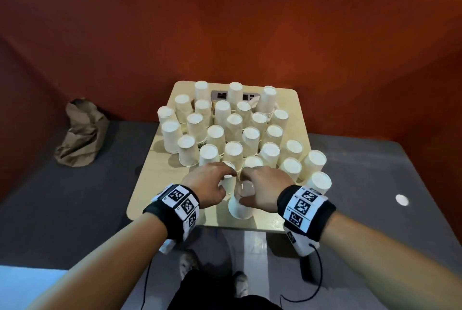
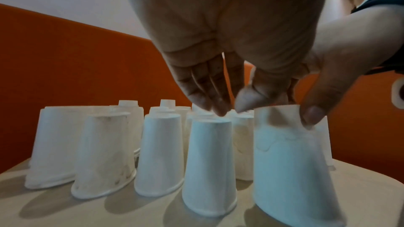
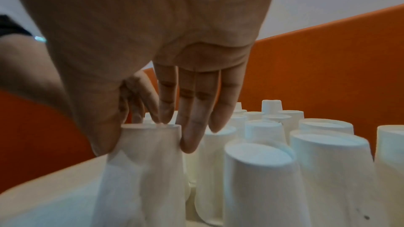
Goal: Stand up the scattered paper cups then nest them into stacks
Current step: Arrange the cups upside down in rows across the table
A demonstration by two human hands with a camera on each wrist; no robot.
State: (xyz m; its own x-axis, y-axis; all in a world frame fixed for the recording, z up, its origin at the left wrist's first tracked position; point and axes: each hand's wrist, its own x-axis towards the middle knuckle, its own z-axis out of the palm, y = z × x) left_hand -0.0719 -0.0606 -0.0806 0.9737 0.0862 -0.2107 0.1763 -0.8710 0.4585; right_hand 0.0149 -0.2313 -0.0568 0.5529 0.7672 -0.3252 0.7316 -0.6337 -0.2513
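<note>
Several white paper cups (image 1: 215,134) stand upside down, crowded on a small wooden table (image 1: 155,184). My right hand (image 1: 243,188) grips one upturned paper cup (image 1: 238,208) near the table's front edge. Its thumb and fingers (image 3: 190,140) clasp the cup (image 3: 142,170) just below its closed end. My left hand (image 1: 227,181) hangs beside it with fingers (image 2: 218,109) pointing down. Those fingertips are just above the top of a neighbouring cup (image 2: 210,161), with nothing plainly held. A taller nested stack (image 1: 267,99) stands at the back right.
A socket panel (image 1: 222,96) is set into the table's far edge among the cups. A crumpled brown paper bag (image 1: 80,134) lies on the grey seat to the left. The orange backrest (image 1: 225,34) rises behind. Bare tabletop shows at the front left.
</note>
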